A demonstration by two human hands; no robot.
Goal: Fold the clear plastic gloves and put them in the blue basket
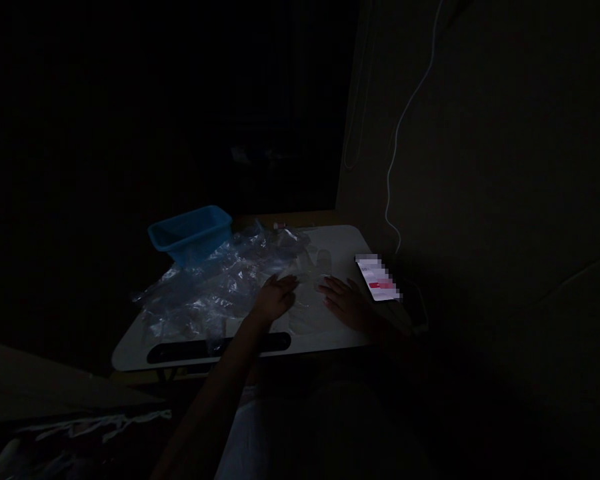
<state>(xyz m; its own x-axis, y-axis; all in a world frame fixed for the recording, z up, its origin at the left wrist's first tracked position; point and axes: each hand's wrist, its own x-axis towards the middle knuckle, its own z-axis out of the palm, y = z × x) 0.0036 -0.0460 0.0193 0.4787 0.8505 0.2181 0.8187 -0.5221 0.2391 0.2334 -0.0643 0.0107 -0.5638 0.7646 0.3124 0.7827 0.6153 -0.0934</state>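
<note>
The room is very dark. My left hand (276, 297) lies on a small white lap table (330, 333), its fingers stretched out flat and touching a heap of clear plastic bags (220, 287). My right hand (344, 300) rests flat on the tabletop a little to the right, fingers spread, beside a lit phone (379, 278). A thin clear sheet seems to lie under and between both hands, but the dim light hides its outline.
A blue plastic basket (190, 232) stands at the table's far left corner. A white cable (400, 127) hangs down the wall on the right toward the phone. A dark slot (220, 347) runs along the table's near edge. Pale cloth lies at lower left.
</note>
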